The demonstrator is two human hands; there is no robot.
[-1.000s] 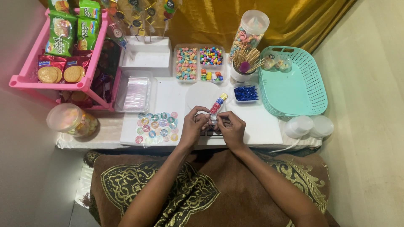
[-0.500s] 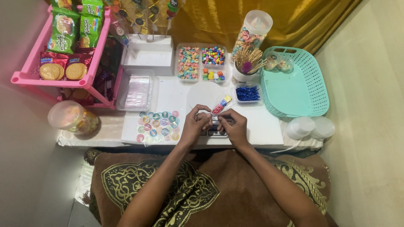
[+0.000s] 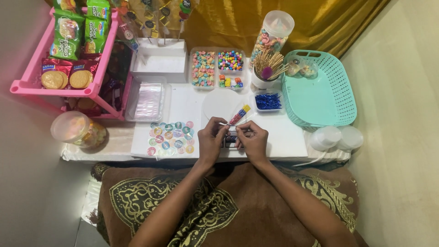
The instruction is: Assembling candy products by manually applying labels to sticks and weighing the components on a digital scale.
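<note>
Two hands: my left hand [image 3: 211, 137] and my right hand [image 3: 253, 138] meet at the front middle of the white table [image 3: 283, 137], fingertips facing each other.
Left grip: my fingers are pinched narrow on the near end of a candy skewer [image 3: 238, 115] wrapped in clear plastic.
Right grip: my thumb and forefinger are closed on the same wrapped end, just beside the left fingertips.
Skewer position: it slants up and away from my hands, with red, blue and yellow pieces showing, its far tip over a round white lid [image 3: 218, 103].
Between my hands: a small dark object [image 3: 230, 140] lies on the table under my fingers; I cannot tell what it is.
Left of my hands: a sheet of round coloured stickers [image 3: 170, 136] lies flat, near my left hand.
Further back: a divided clear box of coloured candies [image 3: 218, 67], a cup of wooden sticks [image 3: 267, 68] and a small tray of blue pieces [image 3: 268, 101].
Right side: a teal plastic basket [image 3: 320, 98], with two white lidded cups [image 3: 337, 137] near its front corner.
Left side: a pink rack [image 3: 59, 87] holding snack packets, and a clear jar of sweets [image 3: 77, 129] lying at the table edge.
</note>
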